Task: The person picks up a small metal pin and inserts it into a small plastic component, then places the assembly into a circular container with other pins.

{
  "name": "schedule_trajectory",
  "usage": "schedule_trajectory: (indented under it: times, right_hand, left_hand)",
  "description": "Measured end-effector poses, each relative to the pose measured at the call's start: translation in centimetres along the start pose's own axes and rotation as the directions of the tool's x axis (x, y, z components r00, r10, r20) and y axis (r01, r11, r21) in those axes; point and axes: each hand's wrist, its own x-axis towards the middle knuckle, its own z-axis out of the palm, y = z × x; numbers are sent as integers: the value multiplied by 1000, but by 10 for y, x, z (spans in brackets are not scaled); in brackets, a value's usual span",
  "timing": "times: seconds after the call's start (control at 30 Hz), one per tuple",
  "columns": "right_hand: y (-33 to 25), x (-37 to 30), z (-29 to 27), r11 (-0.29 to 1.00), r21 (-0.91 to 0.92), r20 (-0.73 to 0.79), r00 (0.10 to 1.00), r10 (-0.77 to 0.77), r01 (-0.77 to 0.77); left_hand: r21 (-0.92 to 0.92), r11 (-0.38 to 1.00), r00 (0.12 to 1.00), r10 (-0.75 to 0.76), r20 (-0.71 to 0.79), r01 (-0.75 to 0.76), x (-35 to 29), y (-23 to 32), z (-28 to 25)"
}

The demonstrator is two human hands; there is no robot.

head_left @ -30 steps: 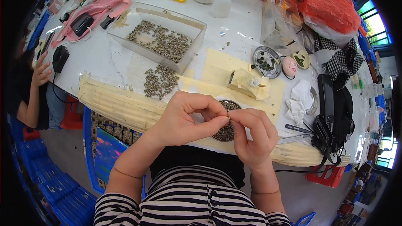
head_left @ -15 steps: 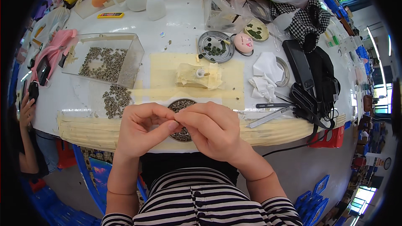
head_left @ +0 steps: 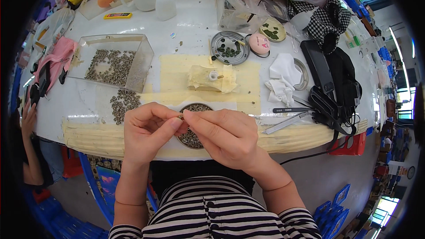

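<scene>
My left hand and my right hand meet at their fingertips, each closed in a pinch. Between the left thumb and forefinger shows a tiny grey-brown piece, mostly hidden and too small to name. The right thumb and forefinger press against the same spot. Below the hands sits a round dish, partly covered by them, full of small grey metallic parts. Beyond it, a block wrapped in cream tape bears a small white cup-like fitting.
A clear tray of similar parts stands at left, with a loose pile before it. At right lie tweezers, white cloths and a black bag. A round dish holds dark green pieces. Another person's hand shows far left.
My fingertips have shifted slightly, and the tiny piece between them now shows a little. The whole view has moved a few pixels; nothing on the table has been moved.
</scene>
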Motion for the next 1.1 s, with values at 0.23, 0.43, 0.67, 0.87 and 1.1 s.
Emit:
schedule_trajectory:
  times: [0.23,0.43,0.67,0.87,1.1]
  right_hand:
    - [0,1,0,1000,4,-31,1000,0,0]
    - [0,2,1,1000,21,-46,999,1,0]
    - [0,1,2,999,40,-42,999,24,-23]
    - [1,1,1,999,48,-33,999,24,-23]
    - [1,3,0,999,41,-3,999,36,-36]
  left_hand:
    - [39,999,998,-36,48,34,0,1,-1]
    - [36,998,996,-55,70,53,0,2,-1]
    - [16,997,994,-77,81,76,-1,1,-2]
    - [17,997,993,-83,87,82,0,1,-2]
    - [21,998,992,-66,104,64,0,1,-1]
